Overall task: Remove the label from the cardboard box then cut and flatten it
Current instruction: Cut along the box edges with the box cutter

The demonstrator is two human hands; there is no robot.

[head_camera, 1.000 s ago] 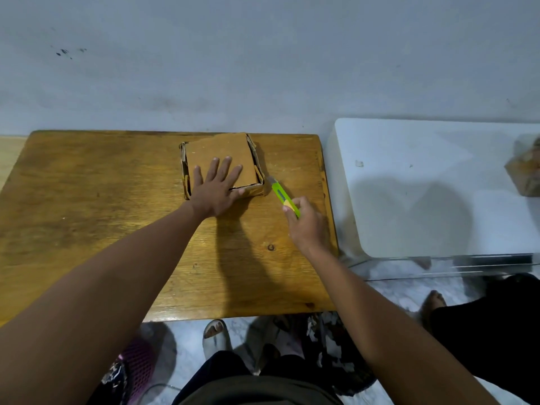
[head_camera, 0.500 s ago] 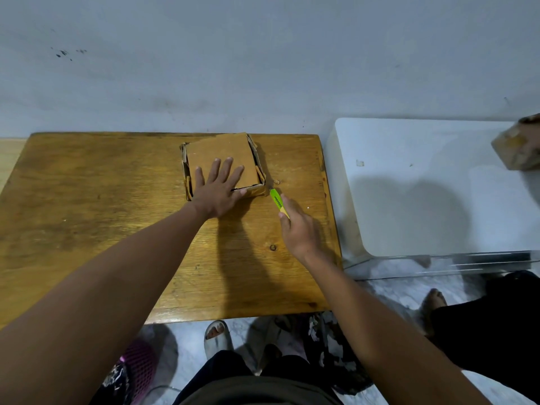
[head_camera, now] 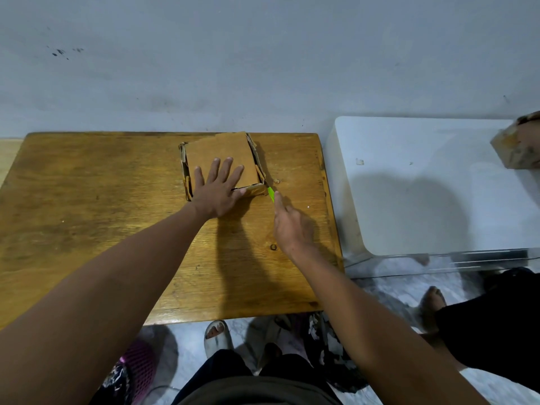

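A low brown cardboard box (head_camera: 225, 152) sits at the back middle of the wooden table (head_camera: 87, 217), its top flaps folded in. My left hand (head_camera: 217, 188) presses flat on the box's near side with fingers spread. My right hand (head_camera: 290, 223) grips a green utility knife (head_camera: 271, 194), whose tip touches the box's near right corner. The blade itself is too small to make out.
A white table (head_camera: 438, 200) stands just right of the wooden one, with a gap between. Another person's hand holds a second cardboard box (head_camera: 518, 144) at the far right edge. Feet, sandals and a dark-clothed leg lie on the floor below.
My right hand has slid the knife left and forward, from beside the box to its near right corner. The left hand has stayed pressed on the box.
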